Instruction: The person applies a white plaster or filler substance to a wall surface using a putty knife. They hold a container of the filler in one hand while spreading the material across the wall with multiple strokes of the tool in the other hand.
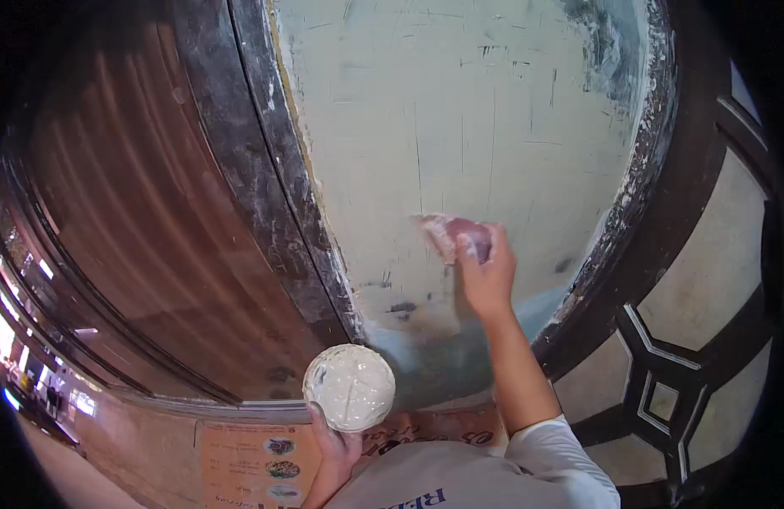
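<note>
Right hand (487, 276) clenched on pinkish putty scraper (450, 236), blade pressed flat to pale wall panel (460, 110), long axis running up-left from fingers; left hand (337, 445) gripping round putty-smeared plate (350, 387) near, low left, well apart.

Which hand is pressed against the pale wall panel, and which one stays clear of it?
The right hand presses a putty blade to the wall panel; the left hand holds a putty-filled bowl clear.

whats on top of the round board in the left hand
The round board held by the left hand is covered with white putty, smeared edge to edge. The board's own surface beneath is hidden, as is its underside.
</note>
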The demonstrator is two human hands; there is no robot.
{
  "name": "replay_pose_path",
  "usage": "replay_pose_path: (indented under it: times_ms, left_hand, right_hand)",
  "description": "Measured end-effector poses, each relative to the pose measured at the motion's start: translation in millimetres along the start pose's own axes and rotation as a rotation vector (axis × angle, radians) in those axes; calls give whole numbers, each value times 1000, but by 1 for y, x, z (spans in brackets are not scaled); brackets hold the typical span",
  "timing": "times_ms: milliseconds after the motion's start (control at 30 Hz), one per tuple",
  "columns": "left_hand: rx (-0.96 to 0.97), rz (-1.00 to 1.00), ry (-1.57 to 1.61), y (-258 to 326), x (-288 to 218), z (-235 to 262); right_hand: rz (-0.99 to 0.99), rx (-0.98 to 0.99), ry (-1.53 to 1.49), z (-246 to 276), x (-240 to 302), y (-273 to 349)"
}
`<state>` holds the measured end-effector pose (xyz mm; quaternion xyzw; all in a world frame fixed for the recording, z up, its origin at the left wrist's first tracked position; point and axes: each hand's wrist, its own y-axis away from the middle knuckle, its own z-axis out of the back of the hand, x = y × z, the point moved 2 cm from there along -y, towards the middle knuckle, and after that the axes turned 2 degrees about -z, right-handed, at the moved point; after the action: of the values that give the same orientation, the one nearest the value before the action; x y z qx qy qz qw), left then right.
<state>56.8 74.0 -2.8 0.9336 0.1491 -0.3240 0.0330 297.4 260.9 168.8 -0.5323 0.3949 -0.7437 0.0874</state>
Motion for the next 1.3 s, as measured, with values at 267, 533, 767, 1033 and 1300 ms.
replay_pose_path:
  times_ms: [267, 533, 767, 1033, 1300]
  left_hand:
    - [4, 27, 53, -3, 6, 3]
    - [-45, 12, -12, 2, -1, -2]
    - [9, 2, -22, 3, 3, -8]
    - [-44, -24, -41, 8, 0, 0]
    - [-24, 11, -35, 8, 3, 1]
  right_hand:
    - [322, 456, 219, -7, -17, 30]
    - [-97, -48, -152, 5, 1, -5]
    - [147, 297, 132, -13, -25, 30]
    - [-7, 124, -186, -9, -13, 2]
    - [-91, -247, -193, -4, -21, -15]
